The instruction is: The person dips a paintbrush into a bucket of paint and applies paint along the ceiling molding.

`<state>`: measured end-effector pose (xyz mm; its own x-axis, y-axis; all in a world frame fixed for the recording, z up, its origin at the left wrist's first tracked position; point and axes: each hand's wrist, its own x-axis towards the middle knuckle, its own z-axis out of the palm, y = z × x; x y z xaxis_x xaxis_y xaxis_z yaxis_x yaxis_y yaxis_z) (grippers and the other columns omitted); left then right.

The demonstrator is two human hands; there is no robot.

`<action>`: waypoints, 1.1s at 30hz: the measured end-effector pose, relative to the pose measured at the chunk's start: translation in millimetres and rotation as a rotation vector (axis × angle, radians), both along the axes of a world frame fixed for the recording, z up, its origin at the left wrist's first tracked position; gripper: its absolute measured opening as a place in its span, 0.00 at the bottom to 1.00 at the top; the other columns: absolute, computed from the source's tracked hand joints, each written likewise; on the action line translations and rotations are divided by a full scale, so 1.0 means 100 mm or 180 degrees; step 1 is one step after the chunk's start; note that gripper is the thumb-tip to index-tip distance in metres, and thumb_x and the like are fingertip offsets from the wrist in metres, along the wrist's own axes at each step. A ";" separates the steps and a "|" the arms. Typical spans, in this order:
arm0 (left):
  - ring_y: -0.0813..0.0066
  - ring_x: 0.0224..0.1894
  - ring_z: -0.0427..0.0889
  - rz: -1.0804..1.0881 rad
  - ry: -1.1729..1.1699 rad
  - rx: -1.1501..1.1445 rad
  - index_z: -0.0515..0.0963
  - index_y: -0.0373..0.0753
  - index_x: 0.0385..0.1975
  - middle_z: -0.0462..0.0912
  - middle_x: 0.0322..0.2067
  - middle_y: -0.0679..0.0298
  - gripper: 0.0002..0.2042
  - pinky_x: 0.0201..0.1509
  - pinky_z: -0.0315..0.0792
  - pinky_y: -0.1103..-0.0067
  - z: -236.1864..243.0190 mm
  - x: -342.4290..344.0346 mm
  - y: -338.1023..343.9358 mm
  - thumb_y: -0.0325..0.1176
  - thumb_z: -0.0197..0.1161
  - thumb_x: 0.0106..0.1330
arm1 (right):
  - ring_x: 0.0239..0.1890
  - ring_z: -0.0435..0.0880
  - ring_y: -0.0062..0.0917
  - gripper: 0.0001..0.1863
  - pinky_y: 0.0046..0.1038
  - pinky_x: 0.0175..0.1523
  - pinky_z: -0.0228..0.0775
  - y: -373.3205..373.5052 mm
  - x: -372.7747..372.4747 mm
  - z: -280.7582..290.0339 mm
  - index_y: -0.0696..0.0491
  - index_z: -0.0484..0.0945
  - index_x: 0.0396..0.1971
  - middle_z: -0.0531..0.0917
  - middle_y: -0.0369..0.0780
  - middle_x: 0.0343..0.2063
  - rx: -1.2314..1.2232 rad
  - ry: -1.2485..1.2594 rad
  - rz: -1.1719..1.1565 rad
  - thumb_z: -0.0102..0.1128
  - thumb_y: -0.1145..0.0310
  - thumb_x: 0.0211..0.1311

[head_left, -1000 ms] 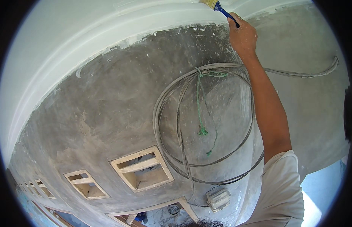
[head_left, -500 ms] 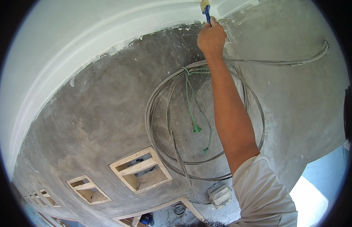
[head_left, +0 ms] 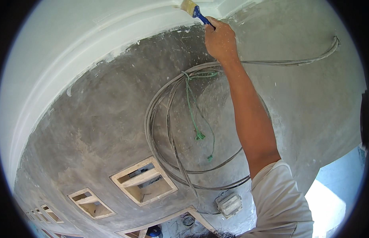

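My right hand (head_left: 221, 39) is raised high with its fingers closed round the blue handle of a paintbrush (head_left: 197, 14). The brush has pale yellowish bristles, tilted to the left, and their tips lie at the white moulding (head_left: 125, 27) where the wall meets the ceiling. Whether the tips press on the moulding is hard to make out. My right arm, in a pale short sleeve, reaches up from the lower right and covers part of a coil of grey cable (head_left: 149, 119) hanging on the wall. My left hand is out of view.
Green string (head_left: 191, 104) ties the coil, whose cable runs right to a hole in the grey wall (head_left: 109, 107). Below are framed vent openings (head_left: 144, 180), a grey box (head_left: 229, 205) and a doorway frame (head_left: 164, 222). Bright light falls at the lower right.
The brush has swung left along the moulding, from nearly upright to slanting, with my right hand turning at the wrist. The view has shifted slightly.
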<state>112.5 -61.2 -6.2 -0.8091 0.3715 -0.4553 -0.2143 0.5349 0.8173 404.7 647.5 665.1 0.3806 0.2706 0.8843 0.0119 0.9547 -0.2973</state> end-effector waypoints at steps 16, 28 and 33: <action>0.73 0.32 0.78 -0.0133 0.0110 0.0024 0.74 0.36 0.59 0.84 0.39 0.61 0.27 0.32 0.73 0.75 -0.03 -0.03 -0.02 0.39 0.65 0.59 | 0.42 0.85 0.49 0.19 0.43 0.50 0.77 0.04 -0.09 0.13 0.67 0.76 0.53 0.84 0.57 0.37 -0.0208 0.0130 -0.0414 0.52 0.74 0.64; 0.70 0.36 0.79 0.0159 0.0100 0.0052 0.75 0.36 0.57 0.84 0.42 0.59 0.25 0.36 0.75 0.73 -0.03 0.20 0.09 0.39 0.65 0.60 | 0.33 0.84 0.47 0.19 0.42 0.40 0.78 -2.11 -1.36 -0.20 0.67 0.72 0.56 0.79 0.56 0.33 0.1078 -0.0983 0.1197 0.53 0.76 0.68; 0.69 0.42 0.80 -0.0075 0.0228 0.0613 0.76 0.34 0.56 0.84 0.42 0.59 0.24 0.44 0.76 0.72 -0.40 0.13 -0.08 0.35 0.64 0.60 | 0.31 0.84 0.47 0.17 0.42 0.39 0.77 -1.73 -1.10 -0.01 0.68 0.76 0.53 0.80 0.56 0.27 0.1112 -0.0346 0.0755 0.53 0.75 0.68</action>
